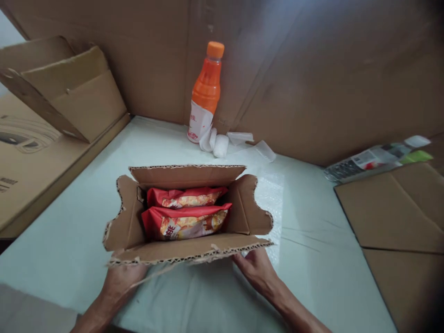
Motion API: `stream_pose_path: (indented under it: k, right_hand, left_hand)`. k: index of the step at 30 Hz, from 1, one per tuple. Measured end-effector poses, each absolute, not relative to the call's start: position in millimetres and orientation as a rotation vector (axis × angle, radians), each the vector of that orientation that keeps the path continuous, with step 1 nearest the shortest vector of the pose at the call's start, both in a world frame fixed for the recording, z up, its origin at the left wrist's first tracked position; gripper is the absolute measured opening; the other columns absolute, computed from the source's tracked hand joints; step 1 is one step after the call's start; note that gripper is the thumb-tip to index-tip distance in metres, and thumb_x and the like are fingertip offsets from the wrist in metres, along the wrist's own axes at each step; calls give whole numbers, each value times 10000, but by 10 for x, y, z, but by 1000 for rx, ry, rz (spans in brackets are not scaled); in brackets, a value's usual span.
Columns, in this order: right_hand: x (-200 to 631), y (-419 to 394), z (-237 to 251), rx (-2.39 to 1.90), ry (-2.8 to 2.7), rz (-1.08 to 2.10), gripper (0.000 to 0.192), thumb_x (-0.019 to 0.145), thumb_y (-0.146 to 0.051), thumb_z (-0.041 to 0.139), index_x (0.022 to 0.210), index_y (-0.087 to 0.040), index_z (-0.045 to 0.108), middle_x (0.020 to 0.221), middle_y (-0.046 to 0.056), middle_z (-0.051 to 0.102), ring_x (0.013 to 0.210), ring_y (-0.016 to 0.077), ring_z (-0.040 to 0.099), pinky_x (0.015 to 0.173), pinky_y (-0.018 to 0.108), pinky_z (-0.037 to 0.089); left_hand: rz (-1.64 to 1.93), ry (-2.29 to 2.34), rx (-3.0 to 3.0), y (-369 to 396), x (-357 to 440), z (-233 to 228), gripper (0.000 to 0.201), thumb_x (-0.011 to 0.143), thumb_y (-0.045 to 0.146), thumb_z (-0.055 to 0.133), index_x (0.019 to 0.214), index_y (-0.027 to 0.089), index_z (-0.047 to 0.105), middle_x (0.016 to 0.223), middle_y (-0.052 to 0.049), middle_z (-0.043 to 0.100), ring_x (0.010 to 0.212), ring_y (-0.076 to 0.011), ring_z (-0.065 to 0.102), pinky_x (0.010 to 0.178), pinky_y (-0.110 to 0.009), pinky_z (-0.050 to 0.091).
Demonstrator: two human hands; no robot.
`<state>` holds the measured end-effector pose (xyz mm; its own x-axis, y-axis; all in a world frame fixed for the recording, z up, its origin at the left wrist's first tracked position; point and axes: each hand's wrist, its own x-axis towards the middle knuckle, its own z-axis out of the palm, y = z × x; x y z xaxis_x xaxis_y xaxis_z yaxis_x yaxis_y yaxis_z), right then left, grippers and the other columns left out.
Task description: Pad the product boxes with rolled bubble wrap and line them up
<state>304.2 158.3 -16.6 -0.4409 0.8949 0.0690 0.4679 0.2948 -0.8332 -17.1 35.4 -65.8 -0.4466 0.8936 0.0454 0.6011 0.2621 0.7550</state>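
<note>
A small open cardboard box (128, 226) stands on the pale table with all flaps spread outward. Inside it, two red snack packets (185, 222) stand side by side. My left hand (121, 277) is under the near flap at the box's left front corner, fingers hidden beneath the cardboard. My right hand (253, 270) touches the box's right front corner just below the near flap, fingers partly hidden. Both hands press against the box's near side.
An orange drink bottle (206, 92) stands at the back by a cardboard wall, with crumpled white wrapping (217, 143) at its foot. A folded carton (65, 88) lies far left. Flat cardboard (398, 212) and a packaged item (374, 159) lie at right.
</note>
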Motion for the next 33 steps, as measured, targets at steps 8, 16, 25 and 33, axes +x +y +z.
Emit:
stream_pose_path:
  k: [8, 16, 25, 33]
  right_hand:
    - [3198, 1796, 42, -1500, -1880, 960, 306, 888, -496, 584, 922, -198, 641, 833, 77, 704, 761, 226, 677, 576, 296, 522]
    - [2909, 2540, -42, -1286, -1844, 979, 472, 825, -362, 601, 1258, -177, 565, 1137, 107, 691, 817, 202, 661, 713, 351, 562]
    - [3598, 2259, 184, -1247, -1977, 913, 376, 908, -320, 592, 1265, -218, 653, 1409, 117, 611, 1243, 259, 611, 930, 422, 568]
    - [4098, 1063, -70, -1300, -2505, 464, 496, 886, -300, 697, 1368, -227, 608, 1497, 163, 539, 1358, 333, 526, 1053, 560, 488]
  left_hand:
    - [1018, 2067, 1430, 967, 60, -366, 263, 745, 492, 631, 695, 238, 589, 630, -18, 628, 563, -199, 583, 523, -299, 466]
    - [1080, 1974, 1378, 1711, 74, -158, 311, 737, 449, 619, 937, 223, 548, 796, 3, 649, 655, -179, 628, 612, -288, 481]
    - [1162, 1894, 1299, 1674, 98, -232, 703, 777, 398, 664, 1416, 197, 450, 1254, -120, 653, 1016, -236, 681, 841, -359, 545]
    - [985, 1952, 1467, 621, 286, -270, 467, 862, 437, 598, 1264, 206, 642, 1361, -124, 634, 1119, -274, 661, 612, -271, 553]
